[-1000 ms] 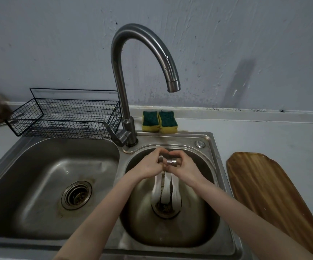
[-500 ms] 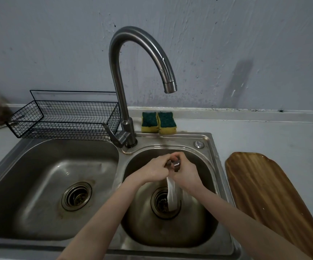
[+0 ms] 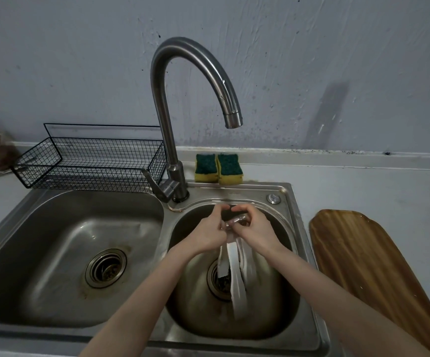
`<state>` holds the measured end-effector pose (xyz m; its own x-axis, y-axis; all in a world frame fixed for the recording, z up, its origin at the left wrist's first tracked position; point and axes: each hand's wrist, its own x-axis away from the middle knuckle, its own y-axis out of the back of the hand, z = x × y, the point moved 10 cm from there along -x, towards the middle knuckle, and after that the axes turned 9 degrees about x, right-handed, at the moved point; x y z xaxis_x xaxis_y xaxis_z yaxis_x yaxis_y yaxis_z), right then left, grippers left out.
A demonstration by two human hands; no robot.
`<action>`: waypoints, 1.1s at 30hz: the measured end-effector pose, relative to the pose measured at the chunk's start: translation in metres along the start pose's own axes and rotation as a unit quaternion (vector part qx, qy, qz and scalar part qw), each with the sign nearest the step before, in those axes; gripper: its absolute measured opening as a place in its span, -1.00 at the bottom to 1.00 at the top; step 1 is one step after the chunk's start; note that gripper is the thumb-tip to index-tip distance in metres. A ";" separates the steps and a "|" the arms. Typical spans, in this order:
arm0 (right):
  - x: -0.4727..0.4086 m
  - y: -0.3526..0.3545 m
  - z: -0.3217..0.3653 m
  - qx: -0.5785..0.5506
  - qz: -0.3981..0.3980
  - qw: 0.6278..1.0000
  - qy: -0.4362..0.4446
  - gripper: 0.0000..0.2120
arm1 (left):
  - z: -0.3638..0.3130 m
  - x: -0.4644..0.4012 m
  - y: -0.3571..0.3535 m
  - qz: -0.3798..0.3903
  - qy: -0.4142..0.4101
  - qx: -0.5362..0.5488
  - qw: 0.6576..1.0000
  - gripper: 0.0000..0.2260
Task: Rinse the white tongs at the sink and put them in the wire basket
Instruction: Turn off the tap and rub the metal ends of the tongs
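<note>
Over the right basin, left hand (image 3: 210,234) and right hand (image 3: 255,233) both grip the white tongs (image 3: 235,269) at the hinge — arms hang toward the drain, blurred; wire basket (image 3: 90,163) lies far-left, nearer the left hand.

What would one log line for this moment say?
step: rinsing | left hand and right hand: holding white tongs over right basin drain | faucet: no water visible | wire basket: empty
</note>
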<state>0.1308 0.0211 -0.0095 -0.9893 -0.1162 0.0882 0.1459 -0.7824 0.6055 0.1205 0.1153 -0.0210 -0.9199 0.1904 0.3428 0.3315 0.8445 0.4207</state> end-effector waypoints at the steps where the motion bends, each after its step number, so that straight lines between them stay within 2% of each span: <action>1: 0.000 0.000 0.002 0.013 -0.002 1.000 0.007 -0.64 | 0.001 0.000 0.001 -0.008 0.000 0.023 1.000 -0.43; 3: -0.001 0.000 0.002 0.022 -0.009 1.000 0.008 -0.62 | 0.001 0.001 0.003 -0.026 -0.005 0.060 0.998 -0.43; 7: -0.001 0.000 0.000 0.039 -0.010 0.999 0.003 -0.53 | -0.006 0.004 -0.001 -0.033 -0.025 0.054 0.998 -0.47; 14: 0.002 0.003 0.004 0.086 -0.013 0.996 0.029 -0.54 | -0.014 0.004 -0.002 -0.064 -0.044 -0.010 0.997 -0.60; 19: 0.005 0.008 0.007 0.058 0.015 0.997 0.041 -0.54 | -0.008 0.005 -0.003 -0.073 -0.051 0.033 0.995 -0.66; 23: 0.004 0.016 0.015 0.047 0.023 0.997 0.055 -0.56 | -0.013 0.013 0.013 -0.147 -0.079 -0.012 0.986 -0.72; 25: 0.003 0.022 0.020 0.042 0.024 0.997 0.062 -0.55 | -0.006 0.013 0.012 -0.135 -0.067 0.003 0.989 -0.58; 27: 0.004 0.024 0.027 0.039 0.040 0.996 0.073 -0.54 | 0.001 0.010 -0.007 -0.062 -0.052 0.004 0.997 -0.29; 29: 0.007 0.023 0.037 0.038 0.053 0.994 0.090 -0.54 | -0.001 0.010 -0.018 -0.038 -0.056 0.014 0.998 -0.10; 31: 0.008 0.021 0.046 0.032 0.055 0.992 0.104 -0.53 | -0.006 0.010 -0.017 -0.064 -0.071 0.069 0.993 -0.10; 33: 0.008 0.017 0.055 0.021 0.059 0.992 0.112 -0.54 | -0.010 0.012 -0.008 -0.103 -0.086 0.117 0.984 -0.21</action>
<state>0.1249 0.0400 0.0447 -0.9393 -0.3427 -0.0154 0.2557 -0.7296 0.6342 0.1095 0.1058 -0.0116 -0.9912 0.0676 0.1138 0.0949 0.9623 0.2549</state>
